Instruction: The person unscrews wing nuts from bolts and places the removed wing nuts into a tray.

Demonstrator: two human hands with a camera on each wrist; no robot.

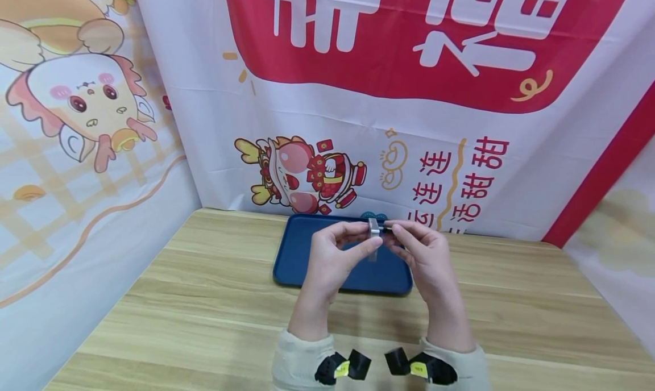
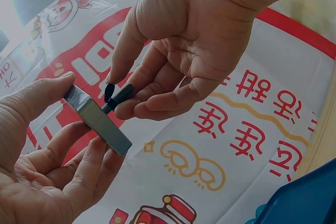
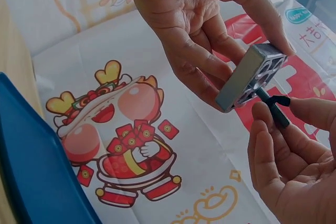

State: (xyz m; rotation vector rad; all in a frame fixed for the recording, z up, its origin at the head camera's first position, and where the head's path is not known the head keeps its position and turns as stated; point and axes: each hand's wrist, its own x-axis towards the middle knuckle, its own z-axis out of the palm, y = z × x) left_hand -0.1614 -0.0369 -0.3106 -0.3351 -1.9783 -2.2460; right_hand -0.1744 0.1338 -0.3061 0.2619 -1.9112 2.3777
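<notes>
Over the blue tray, my left hand (image 1: 338,252) grips a small silver metal block (image 3: 244,80) by its edges, thumb on one end and fingers on the other. The right wrist view shows ribbed hollows in one face of this block. A dark threaded bolt (image 2: 124,93) sticks out of that face, with a black wing nut (image 3: 278,99) on it close to the block. Fingers and thumb of my right hand (image 1: 422,252) pinch the wing nut and touch the bolt's free end. How deep the bolt sits in the block is hidden.
The blue tray (image 1: 294,266) lies on the wooden table (image 1: 204,300), below both hands. A printed cloth (image 1: 204,124) hangs just behind the table's back edge, and another printed cloth (image 1: 117,186) stands along the left side.
</notes>
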